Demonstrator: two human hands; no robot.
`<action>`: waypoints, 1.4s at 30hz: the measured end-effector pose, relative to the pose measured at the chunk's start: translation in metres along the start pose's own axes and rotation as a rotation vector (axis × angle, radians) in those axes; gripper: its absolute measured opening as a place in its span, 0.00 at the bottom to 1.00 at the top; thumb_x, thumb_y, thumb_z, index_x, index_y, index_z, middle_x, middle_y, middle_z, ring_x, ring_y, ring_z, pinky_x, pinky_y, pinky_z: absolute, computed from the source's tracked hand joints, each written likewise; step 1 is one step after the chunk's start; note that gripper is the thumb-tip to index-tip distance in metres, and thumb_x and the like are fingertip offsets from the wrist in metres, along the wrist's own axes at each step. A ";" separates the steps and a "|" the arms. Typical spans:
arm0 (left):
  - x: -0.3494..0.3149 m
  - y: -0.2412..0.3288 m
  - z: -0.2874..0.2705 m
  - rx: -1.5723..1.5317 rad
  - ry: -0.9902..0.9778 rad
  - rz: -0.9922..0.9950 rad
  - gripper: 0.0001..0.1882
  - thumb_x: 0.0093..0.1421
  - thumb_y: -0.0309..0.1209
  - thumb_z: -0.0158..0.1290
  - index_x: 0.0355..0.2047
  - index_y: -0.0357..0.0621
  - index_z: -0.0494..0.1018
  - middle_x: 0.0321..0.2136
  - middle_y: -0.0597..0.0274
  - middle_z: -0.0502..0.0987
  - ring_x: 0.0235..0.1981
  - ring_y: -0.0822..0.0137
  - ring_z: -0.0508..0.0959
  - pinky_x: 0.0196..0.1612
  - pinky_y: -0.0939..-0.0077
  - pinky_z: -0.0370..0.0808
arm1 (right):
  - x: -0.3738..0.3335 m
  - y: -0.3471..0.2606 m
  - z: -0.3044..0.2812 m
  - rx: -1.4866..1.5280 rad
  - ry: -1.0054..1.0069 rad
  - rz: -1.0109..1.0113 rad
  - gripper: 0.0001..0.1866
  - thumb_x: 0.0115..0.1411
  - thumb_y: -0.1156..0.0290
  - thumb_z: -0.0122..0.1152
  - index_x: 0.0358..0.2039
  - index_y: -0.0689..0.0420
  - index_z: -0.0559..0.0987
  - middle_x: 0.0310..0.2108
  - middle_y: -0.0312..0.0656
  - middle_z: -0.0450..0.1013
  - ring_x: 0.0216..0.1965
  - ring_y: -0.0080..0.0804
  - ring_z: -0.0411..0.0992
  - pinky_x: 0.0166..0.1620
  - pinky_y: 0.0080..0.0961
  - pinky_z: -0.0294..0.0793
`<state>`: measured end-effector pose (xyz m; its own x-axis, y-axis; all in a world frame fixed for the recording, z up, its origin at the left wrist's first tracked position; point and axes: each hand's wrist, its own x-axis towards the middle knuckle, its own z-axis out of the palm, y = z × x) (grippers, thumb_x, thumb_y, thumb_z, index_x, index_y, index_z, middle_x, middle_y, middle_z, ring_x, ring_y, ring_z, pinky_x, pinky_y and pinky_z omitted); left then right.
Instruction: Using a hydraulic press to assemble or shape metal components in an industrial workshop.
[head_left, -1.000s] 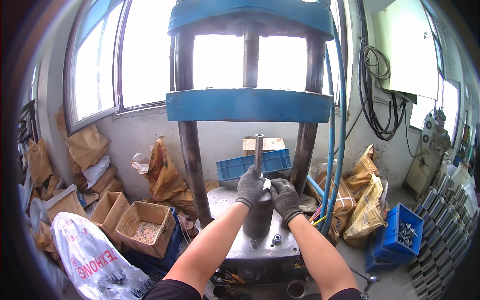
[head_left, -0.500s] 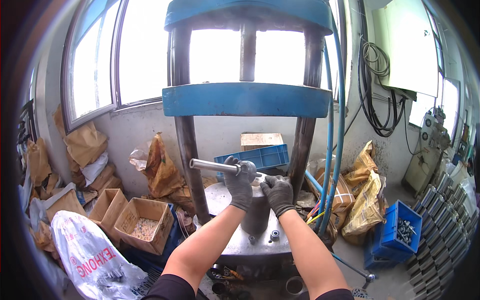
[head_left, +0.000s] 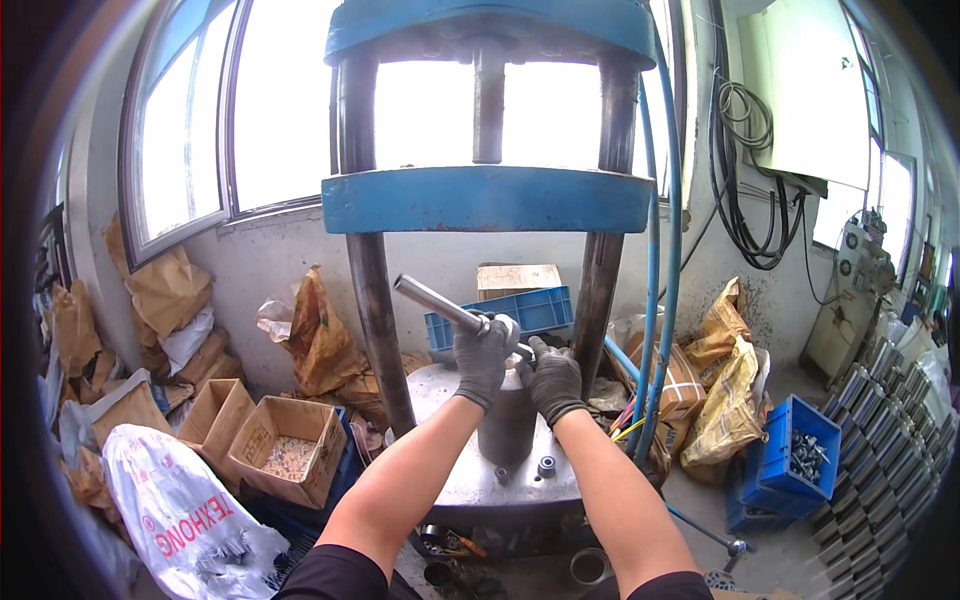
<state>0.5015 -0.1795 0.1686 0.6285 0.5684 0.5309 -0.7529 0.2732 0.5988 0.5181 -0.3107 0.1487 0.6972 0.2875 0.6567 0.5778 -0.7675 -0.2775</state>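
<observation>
Under the blue steel press crossbeam (head_left: 487, 199), your gloved left hand (head_left: 482, 355) is clamped around one grey metal rod (head_left: 443, 305), tilted up-left over the single dark steel cylinder (head_left: 506, 425) on the round press table (head_left: 445, 390). Your gloved right hand (head_left: 553, 378) rests curled on the cylinder's top beside the rod's lower end. Best keep the rod's tip steady there, both hands close. Two open cardboard boxes (head_left: 285, 450) sit at the left.

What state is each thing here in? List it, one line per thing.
metal rod: tilted, lifted, its far end up to the left.
left hand: gloved, closed around the rod.
right hand: gloved, resting on the steel cylinder's top.
steel cylinder: upright on the press table.
press crossbeam: raised well above the cylinder.
cardboard box: open, small parts inside.
blue crate: open, holding metal pieces.
</observation>
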 end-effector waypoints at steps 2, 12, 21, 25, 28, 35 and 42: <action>0.003 0.006 0.012 0.104 -0.057 0.042 0.17 0.63 0.11 0.49 0.41 0.48 0.60 0.32 0.65 0.70 0.27 0.73 0.74 0.26 0.77 0.77 | -0.010 0.003 -0.004 0.054 -0.020 0.014 0.19 0.62 0.60 0.66 0.52 0.52 0.81 0.44 0.44 0.82 0.49 0.49 0.77 0.53 0.45 0.76; 0.013 0.022 0.024 0.284 -0.257 -0.031 0.17 0.62 0.11 0.48 0.41 0.49 0.58 0.24 0.64 0.67 0.23 0.68 0.72 0.26 0.72 0.73 | -0.184 0.014 -0.213 -0.143 -0.277 -0.392 0.12 0.55 0.70 0.64 0.41 0.53 0.84 0.45 0.41 0.81 0.46 0.45 0.78 0.54 0.44 0.73; 0.015 0.014 0.029 0.293 -0.240 -0.091 0.17 0.63 0.12 0.51 0.39 0.48 0.59 0.24 0.64 0.68 0.24 0.68 0.74 0.26 0.72 0.75 | -0.256 0.108 -0.295 -0.304 -0.354 -0.146 0.06 0.55 0.68 0.65 0.33 0.53 0.80 0.32 0.45 0.76 0.37 0.49 0.75 0.44 0.47 0.72; 0.015 0.018 0.028 0.337 -0.258 -0.074 0.17 0.63 0.12 0.50 0.40 0.48 0.59 0.26 0.64 0.67 0.25 0.68 0.75 0.25 0.72 0.75 | -0.204 0.103 -0.283 -0.320 0.142 -0.296 0.05 0.56 0.73 0.66 0.31 0.55 0.77 0.31 0.46 0.74 0.36 0.50 0.74 0.42 0.48 0.72; 0.019 0.017 0.022 0.193 -0.285 -0.099 0.15 0.63 0.12 0.47 0.40 0.47 0.59 0.25 0.62 0.69 0.25 0.68 0.74 0.27 0.72 0.75 | -0.150 0.117 -0.261 -0.250 0.231 -0.297 0.05 0.58 0.72 0.65 0.32 0.56 0.77 0.30 0.47 0.74 0.36 0.51 0.74 0.42 0.47 0.73; 0.015 0.024 0.033 0.285 -0.271 -0.110 0.14 0.63 0.12 0.46 0.38 0.47 0.59 0.23 0.63 0.67 0.22 0.68 0.72 0.26 0.71 0.73 | -0.079 0.152 -0.225 -0.259 0.281 -0.154 0.07 0.60 0.69 0.65 0.37 0.57 0.81 0.35 0.50 0.78 0.40 0.53 0.77 0.45 0.47 0.76; 0.038 0.021 0.026 0.438 -0.288 -0.147 0.14 0.64 0.12 0.51 0.38 0.44 0.59 0.27 0.64 0.66 0.23 0.70 0.74 0.27 0.72 0.80 | -0.076 0.163 -0.219 -0.208 0.260 -0.125 0.06 0.60 0.70 0.64 0.35 0.58 0.82 0.35 0.51 0.78 0.39 0.53 0.77 0.47 0.48 0.77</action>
<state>0.5151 -0.1724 0.2171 0.7956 0.2963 0.5284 -0.5396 -0.0499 0.8404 0.4665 -0.5829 0.2067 0.4799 0.2513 0.8406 0.5343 -0.8436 -0.0529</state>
